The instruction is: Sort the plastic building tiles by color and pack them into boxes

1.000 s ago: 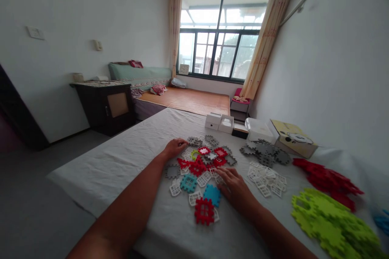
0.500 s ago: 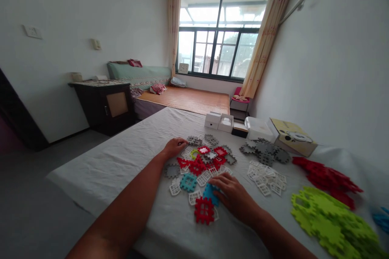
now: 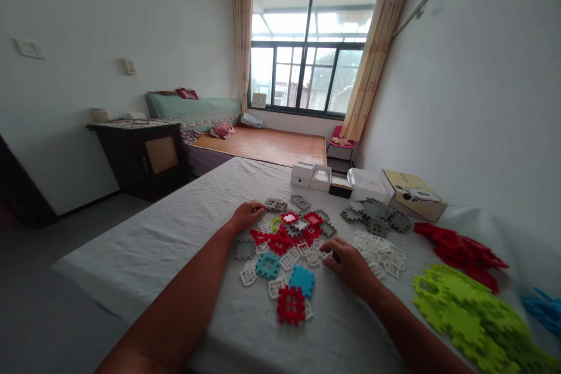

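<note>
My right hand (image 3: 347, 258) is at the right edge of the mixed pile, thumb and fingers apart, fingertips at a white window-shaped piece (image 3: 312, 256). At the pile's far left, my left hand (image 3: 248, 215) rests on the cloth with curled fingers, beside a grey notched piece (image 3: 276, 204); whatever is inside its fingers, if anything, is hidden. A bright blue notched square (image 3: 302, 281) lies flat and uncovered. Touching its near side is a red window square (image 3: 291, 305). A teal window square (image 3: 267, 266) lies to the left, with several red pieces (image 3: 280, 241) behind it.
Sorted heaps lie to the right: grey pieces (image 3: 376, 215), white pieces (image 3: 385, 252), red pieces (image 3: 462, 254), lime green pieces (image 3: 471, 310) and blue pieces (image 3: 543, 311). Along the table's far edge stand small white boxes (image 3: 302, 174), a clear plastic container (image 3: 368, 186) and a yellow carton (image 3: 414, 194).
My right hand has left the blue square and moved up and right to the white pieces. My left hand keeps its place by the grey piece. The view has shifted slightly.
</note>
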`<state>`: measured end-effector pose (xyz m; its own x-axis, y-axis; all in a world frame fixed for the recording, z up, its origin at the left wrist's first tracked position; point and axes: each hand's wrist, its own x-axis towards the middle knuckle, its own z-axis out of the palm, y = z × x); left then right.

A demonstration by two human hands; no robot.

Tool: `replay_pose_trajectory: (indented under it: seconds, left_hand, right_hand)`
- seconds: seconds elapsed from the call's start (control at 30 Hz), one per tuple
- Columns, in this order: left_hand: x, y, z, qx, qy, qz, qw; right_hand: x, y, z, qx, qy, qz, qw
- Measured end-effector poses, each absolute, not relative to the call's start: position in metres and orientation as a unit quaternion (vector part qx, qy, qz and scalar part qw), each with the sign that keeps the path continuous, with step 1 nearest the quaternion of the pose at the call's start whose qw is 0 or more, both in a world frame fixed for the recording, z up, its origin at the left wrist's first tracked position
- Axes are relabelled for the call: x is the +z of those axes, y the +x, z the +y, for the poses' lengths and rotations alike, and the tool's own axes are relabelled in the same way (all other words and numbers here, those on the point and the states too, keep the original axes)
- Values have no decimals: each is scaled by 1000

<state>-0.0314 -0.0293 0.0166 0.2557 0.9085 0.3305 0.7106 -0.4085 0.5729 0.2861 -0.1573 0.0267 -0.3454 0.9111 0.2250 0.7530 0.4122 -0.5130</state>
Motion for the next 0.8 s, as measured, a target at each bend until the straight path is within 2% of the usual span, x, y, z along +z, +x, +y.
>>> replay_pose_trajectory:
  seconds: [0.17,0.3,0.4,0.5,0.6,0.8]
  left_hand:
    - [16,-32,-29,314,778,522,154]
    - [15,-32,-28,317,778,520,153]
    - [15,-33,-27,322,777,518,155]
    - [14,-34,-26,324,776,518,157]
    - [13,-35,-26,321,776,518,161]
    - [11,-36,-25,322,777,517,158]
  right_hand:
    - [30,322,-142,117,-573,-771,253]
    - [24,360,-128,3,-645,-732,220]
    - [20,356,-129,-63,-611,-749,246]
    - [20,325,-138,-17,-531,-805,263]
    - [19,294,-149,50,-458,-857,232]
    - [18,284,-152,108,-441,-867,208]
